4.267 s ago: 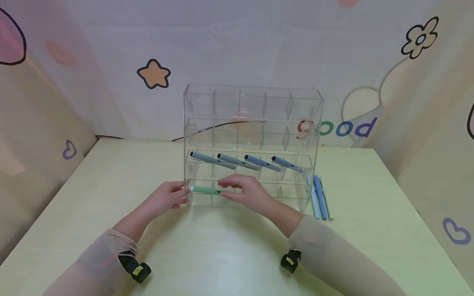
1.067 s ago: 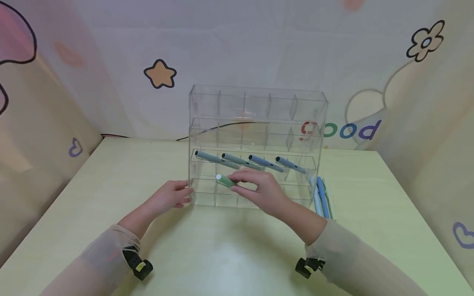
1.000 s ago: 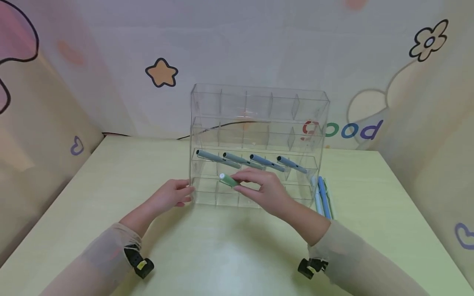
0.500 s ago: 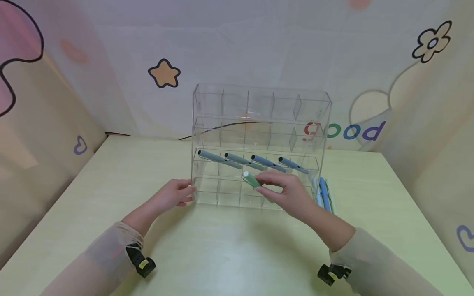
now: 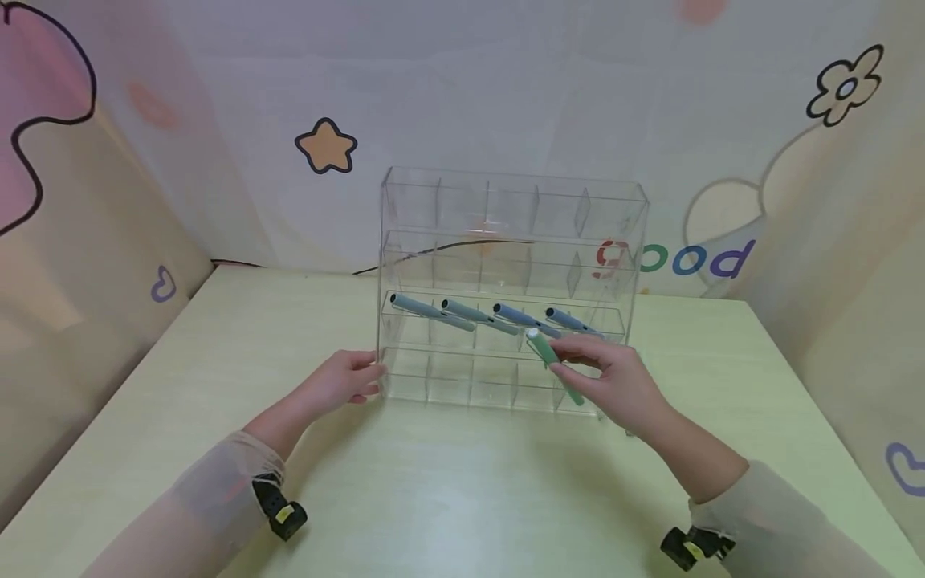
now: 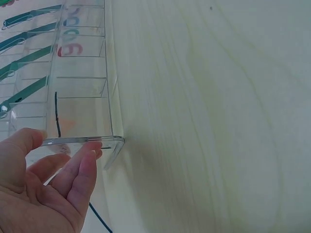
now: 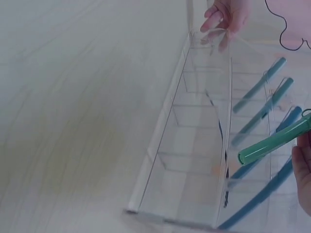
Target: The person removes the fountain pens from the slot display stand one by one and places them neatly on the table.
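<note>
My right hand [image 5: 614,381] pinches a green pen [image 5: 542,348] between thumb and fingers, its white end pointing up and left. The pen slants in front of the lower right part of a clear acrylic rack [image 5: 506,170]. In the right wrist view, the green pen [image 7: 277,143] overlaps the rack and the pens behind it. My left hand [image 5: 345,379] holds the rack's lower left edge, thumb at the front and fingers along the outer side. Several blue and grey-green pens, such as the leftmost pen [image 5: 431,312], lie slanted on the second tier from the bottom.
The rack stands on a pale wooden table [image 5: 433,498] and has several divided tiers. A patterned curtain [image 5: 462,96] hangs behind and at both sides. My right hand and forearm hide most of the table just right of the rack.
My right hand has carried the green pen from the bottom tier's left end rightward, tilting it. The loose pens right of the rack are now hidden behind that hand. The left hand stays at the edge.
</note>
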### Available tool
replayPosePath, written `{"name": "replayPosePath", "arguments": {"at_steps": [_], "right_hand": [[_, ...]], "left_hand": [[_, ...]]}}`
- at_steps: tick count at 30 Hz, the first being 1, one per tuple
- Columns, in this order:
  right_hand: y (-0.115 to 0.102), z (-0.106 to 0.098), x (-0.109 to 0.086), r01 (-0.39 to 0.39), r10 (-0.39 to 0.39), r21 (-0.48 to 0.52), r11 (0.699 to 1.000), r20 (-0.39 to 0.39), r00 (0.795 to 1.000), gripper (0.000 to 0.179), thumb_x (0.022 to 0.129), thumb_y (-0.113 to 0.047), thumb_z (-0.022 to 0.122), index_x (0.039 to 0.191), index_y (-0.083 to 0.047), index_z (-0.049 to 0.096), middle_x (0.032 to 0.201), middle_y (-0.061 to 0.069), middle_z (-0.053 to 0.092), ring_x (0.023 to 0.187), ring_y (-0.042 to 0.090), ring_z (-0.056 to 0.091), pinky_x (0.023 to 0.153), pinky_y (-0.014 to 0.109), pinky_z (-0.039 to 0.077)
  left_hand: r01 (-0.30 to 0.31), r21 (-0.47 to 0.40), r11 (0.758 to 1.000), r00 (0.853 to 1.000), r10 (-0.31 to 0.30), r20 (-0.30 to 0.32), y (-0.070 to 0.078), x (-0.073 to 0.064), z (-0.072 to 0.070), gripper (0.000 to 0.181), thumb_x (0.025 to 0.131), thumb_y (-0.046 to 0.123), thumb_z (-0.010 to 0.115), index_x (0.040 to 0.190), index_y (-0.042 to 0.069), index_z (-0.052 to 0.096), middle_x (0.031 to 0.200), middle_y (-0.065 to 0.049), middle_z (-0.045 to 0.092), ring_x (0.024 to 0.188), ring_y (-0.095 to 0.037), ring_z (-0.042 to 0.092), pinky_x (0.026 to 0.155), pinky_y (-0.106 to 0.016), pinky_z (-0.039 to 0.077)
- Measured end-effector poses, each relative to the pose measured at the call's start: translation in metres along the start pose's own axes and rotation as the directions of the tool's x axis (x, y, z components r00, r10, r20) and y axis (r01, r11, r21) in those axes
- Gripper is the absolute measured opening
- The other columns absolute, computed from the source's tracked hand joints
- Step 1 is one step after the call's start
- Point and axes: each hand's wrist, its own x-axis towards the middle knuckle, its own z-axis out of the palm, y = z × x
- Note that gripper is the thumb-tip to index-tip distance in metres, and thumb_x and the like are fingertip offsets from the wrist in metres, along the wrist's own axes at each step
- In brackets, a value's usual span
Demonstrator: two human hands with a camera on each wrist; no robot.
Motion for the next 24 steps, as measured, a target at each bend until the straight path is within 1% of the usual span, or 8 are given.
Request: {"name": "replayPosePath", "arguments": {"at_steps": [3, 5, 9, 14, 16, 19, 22, 24], "right_hand": [[0.005, -0.011, -0.006, -0.04, 0.039, -0.025, 0.999, -0.025, 0.999, 0.027, 0.085, -0.007, 0.068, 0.112, -0.004, 0.067, 0.104, 0.005, 0.066, 0.094, 0.012, 0.063, 0.082, 0.024, 0.05], [0.009, -0.017, -0.01, -0.045, 0.043, -0.033, 0.998, -0.046, 0.998, 0.026, 0.086, -0.01, 0.067, 0.112, -0.005, 0.066, 0.103, 0.004, 0.066, 0.092, 0.006, 0.062, 0.08, 0.021, 0.05], [0.016, -0.03, -0.019, -0.057, 0.052, -0.048, 0.997, -0.097, 0.994, 0.025, 0.088, -0.012, 0.065, 0.112, -0.004, 0.066, 0.101, 0.006, 0.066, 0.089, 0.0, 0.06, 0.074, 0.017, 0.05], [0.027, -0.044, -0.027, -0.097, 0.084, -0.081, 0.992, -0.154, 0.984, 0.027, 0.089, -0.009, 0.064, 0.113, 0.001, 0.064, 0.1, 0.011, 0.066, 0.088, -0.006, 0.057, 0.075, 0.01, 0.046], [0.032, -0.049, -0.029, -0.13, 0.114, -0.086, 0.988, -0.171, 0.979, 0.028, 0.089, -0.01, 0.063, 0.114, 0.003, 0.063, 0.098, 0.008, 0.065, 0.087, -0.007, 0.056, 0.075, 0.009, 0.045], [0.04, -0.055, -0.03, -0.178, 0.163, -0.065, 0.982, -0.186, 0.969, 0.031, 0.09, -0.014, 0.063, 0.115, 0.005, 0.061, 0.096, -0.002, 0.064, 0.084, -0.007, 0.057, 0.072, 0.01, 0.047], [0.045, -0.06, -0.028, -0.203, 0.191, -0.042, 0.978, -0.197, 0.962, 0.033, 0.09, -0.017, 0.062, 0.115, 0.006, 0.061, 0.093, -0.011, 0.062, 0.081, -0.005, 0.058, 0.071, 0.011, 0.047], [0.048, -0.064, -0.027, -0.212, 0.2, -0.04, 0.976, -0.203, 0.959, 0.034, 0.091, -0.017, 0.062, 0.115, 0.007, 0.06, 0.092, -0.015, 0.061, 0.08, -0.005, 0.058, 0.07, 0.01, 0.047]], "left_hand": [[-0.003, 0.004, 1.0, 1.0, 0.003, -0.001, 0.001, 0.001, 0.001, 0.049, 0.098, 0.02, 0.047, 0.138, -0.007, 0.038, 0.129, -0.027, 0.05, 0.105, -0.032, 0.06, 0.079, -0.036, 0.052], [0.0, 0.005, 1.0, 1.0, 0.0, 0.0, 0.001, 0.001, 0.001, 0.049, 0.098, 0.02, 0.047, 0.138, -0.007, 0.038, 0.129, -0.027, 0.05, 0.105, -0.031, 0.06, 0.079, -0.036, 0.052], [0.006, 0.0, 1.0, 1.0, -0.006, 0.0, 0.003, 0.001, 0.002, 0.049, 0.098, 0.02, 0.048, 0.137, -0.007, 0.038, 0.129, -0.027, 0.05, 0.106, -0.032, 0.06, 0.08, -0.037, 0.052], [0.016, 0.001, 1.0, 1.0, -0.016, -0.001, 0.005, 0.001, 0.003, 0.049, 0.098, 0.021, 0.048, 0.138, -0.007, 0.038, 0.129, -0.026, 0.05, 0.106, -0.031, 0.06, 0.08, -0.036, 0.052], [0.017, 0.001, 1.0, 1.0, -0.017, 0.0, 0.005, 0.002, 0.004, 0.049, 0.098, 0.021, 0.048, 0.138, -0.006, 0.037, 0.129, -0.026, 0.05, 0.106, -0.031, 0.06, 0.08, -0.036, 0.052], [0.014, 0.0, 1.0, 1.0, -0.014, 0.005, 0.003, 0.003, 0.003, 0.05, 0.098, 0.022, 0.048, 0.138, -0.006, 0.037, 0.129, -0.026, 0.05, 0.106, -0.031, 0.06, 0.08, -0.036, 0.051], [0.006, -0.004, 1.0, 1.0, -0.006, 0.01, 0.002, 0.001, 0.002, 0.052, 0.098, 0.024, 0.049, 0.138, -0.006, 0.037, 0.129, -0.026, 0.05, 0.105, -0.03, 0.06, 0.081, -0.035, 0.052], [-0.012, 0.008, 1.0, 1.0, 0.012, 0.014, 0.001, 0.0, 0.001, 0.054, 0.098, 0.025, 0.049, 0.138, -0.008, 0.036, 0.128, -0.027, 0.05, 0.104, -0.029, 0.061, 0.079, -0.034, 0.052]]}}
